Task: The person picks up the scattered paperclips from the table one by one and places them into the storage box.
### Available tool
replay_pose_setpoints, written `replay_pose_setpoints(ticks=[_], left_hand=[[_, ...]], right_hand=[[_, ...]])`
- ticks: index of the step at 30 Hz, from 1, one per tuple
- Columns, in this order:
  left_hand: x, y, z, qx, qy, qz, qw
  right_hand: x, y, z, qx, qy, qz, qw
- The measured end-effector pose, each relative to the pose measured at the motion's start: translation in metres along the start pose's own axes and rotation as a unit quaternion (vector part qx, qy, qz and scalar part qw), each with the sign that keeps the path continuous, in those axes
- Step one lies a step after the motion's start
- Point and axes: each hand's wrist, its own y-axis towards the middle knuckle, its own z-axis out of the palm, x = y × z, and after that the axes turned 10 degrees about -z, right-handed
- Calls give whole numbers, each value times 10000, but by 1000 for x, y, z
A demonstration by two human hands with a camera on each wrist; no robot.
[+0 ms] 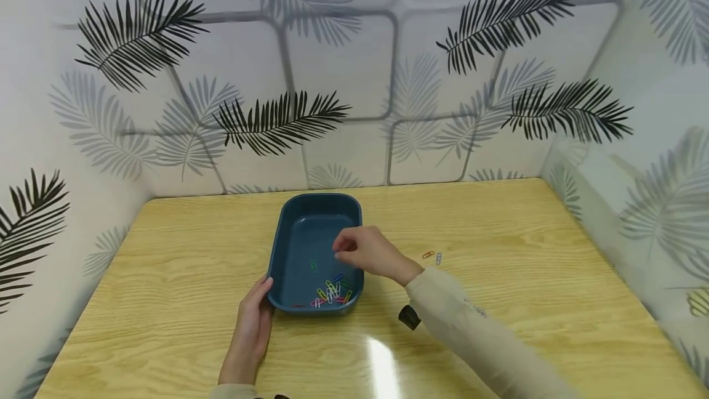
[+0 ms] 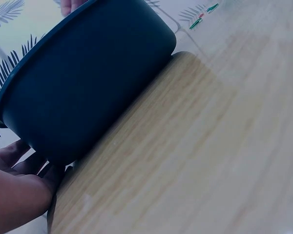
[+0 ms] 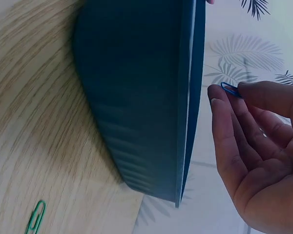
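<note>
A dark blue tray (image 1: 316, 311) sits on the wooden table, with several coloured paper clips (image 1: 335, 291) gathered at its near end. My left hand (image 1: 253, 319) holds the tray's near left corner, thumb at the rim and fingers against the outer side; the left wrist view shows those fingers (image 2: 31, 163) low on the wall. Over the tray's right side, my right hand (image 1: 372, 253) pinches a blue paper clip (image 3: 230, 89) between thumb and fingertips, above the rim. Inside the tray, a green paper clip (image 1: 313, 266) lies apart from the rest.
To the right of the tray, an orange paper clip (image 1: 428, 255) and a pale paper clip (image 1: 439, 258) lie on the table (image 1: 487, 220). The right wrist view shows a green paper clip (image 3: 36, 217) on the tabletop. A leaf-patterned wall (image 1: 343, 159) stands behind the table.
</note>
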Motion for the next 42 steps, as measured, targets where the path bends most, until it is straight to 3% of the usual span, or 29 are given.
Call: replay_pose_setpoints(ticks=[13,31,42], left_hand=[[0,0,1,-115,-89,-50,9999],[-1,1,2,-207,-152,-75,9996],[-3,2,1,-104,-66,-56,9999]], right_hand=[[1,8,12,11,75,-149,9999],[-1,7,8,3,205,-128,9997],[-12,-3,4,-224,802,92,9965]])
